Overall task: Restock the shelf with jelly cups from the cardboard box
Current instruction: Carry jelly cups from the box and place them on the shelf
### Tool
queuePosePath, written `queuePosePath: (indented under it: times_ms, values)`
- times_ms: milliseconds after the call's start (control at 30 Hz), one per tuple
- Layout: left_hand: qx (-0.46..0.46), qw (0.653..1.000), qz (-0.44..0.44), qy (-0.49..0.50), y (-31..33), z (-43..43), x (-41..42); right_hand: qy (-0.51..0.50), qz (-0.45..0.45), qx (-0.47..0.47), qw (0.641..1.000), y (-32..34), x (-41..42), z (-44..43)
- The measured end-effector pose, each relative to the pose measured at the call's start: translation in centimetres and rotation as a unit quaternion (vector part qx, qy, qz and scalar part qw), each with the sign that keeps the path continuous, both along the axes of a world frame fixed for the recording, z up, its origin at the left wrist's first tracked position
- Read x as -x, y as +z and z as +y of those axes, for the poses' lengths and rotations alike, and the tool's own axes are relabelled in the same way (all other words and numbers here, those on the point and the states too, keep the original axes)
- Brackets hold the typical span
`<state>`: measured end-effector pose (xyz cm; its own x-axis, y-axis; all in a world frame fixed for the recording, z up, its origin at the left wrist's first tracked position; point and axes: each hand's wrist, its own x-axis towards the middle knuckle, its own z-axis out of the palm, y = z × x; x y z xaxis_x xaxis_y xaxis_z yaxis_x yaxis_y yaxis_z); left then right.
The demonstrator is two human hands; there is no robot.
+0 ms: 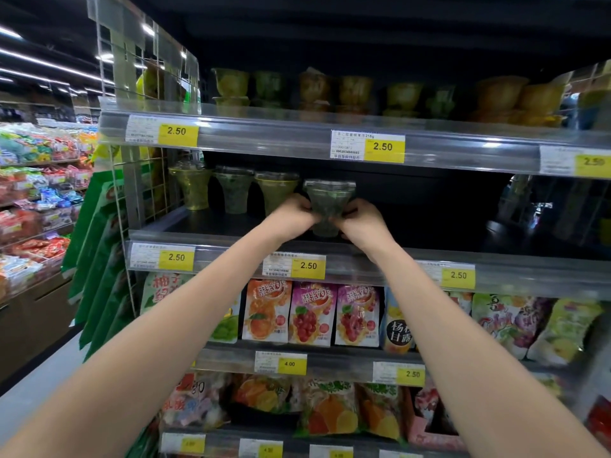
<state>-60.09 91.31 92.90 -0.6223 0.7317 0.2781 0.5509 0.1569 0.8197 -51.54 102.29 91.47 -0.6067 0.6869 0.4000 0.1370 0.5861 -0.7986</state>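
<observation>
Left hand (299, 214): fingers pinched on the left flank of the green jelly cup (329, 206), grip closed on it.
Right hand (358, 219): mirrors it, grip closed on the right flank.
Cup position: upright at the middle shelf (211, 223), fourth in line, just beside three cups already standing (234, 190).
Handling, I'd say: thin clear plastic, light but squashy, foil lid easy to puncture.
Best hold: low on the tapered wall, squeeze gently.
Cardboard box: out of view.
</observation>
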Motion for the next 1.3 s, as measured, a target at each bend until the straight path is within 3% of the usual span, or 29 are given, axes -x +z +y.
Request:
queuePosePath:
  times_ms: [333, 533, 700, 967, 1133, 1300]
  values:
    - [0.004, 0.997, -0.042, -0.061, -0.1, 1.1, 1.7, 0.06, -0.009, 0.061, 0.996, 0.9, 0.8, -0.1]
    - [0.048, 0.996, 0.015, -0.075, -0.4, 1.8, 2.3, 0.082, -0.075, 0.067, 0.992, 1.1, 1.5, 0.6]
    - [0.071, 0.994, 0.029, -0.075, -0.4, 2.0, 2.9, 0.107, -0.076, 0.101, 0.986, 1.1, 1.6, 1.3]
    - [0.051, 0.996, -0.055, -0.047, -0.5, 2.1, 3.4, 0.09, -0.038, 0.122, 0.988, 0.7, 2.1, 1.5]
    - [-0.003, 1.0, -0.01, -0.004, -0.3, 1.8, 2.6, 0.0, -0.02, 0.013, 1.0, 0.8, 2.0, 1.2]
    - [-0.008, 0.978, 0.199, 0.061, -0.8, 0.0, 1.4, -0.007, -0.037, -0.151, 0.988, 0.7, -0.2, -0.7]
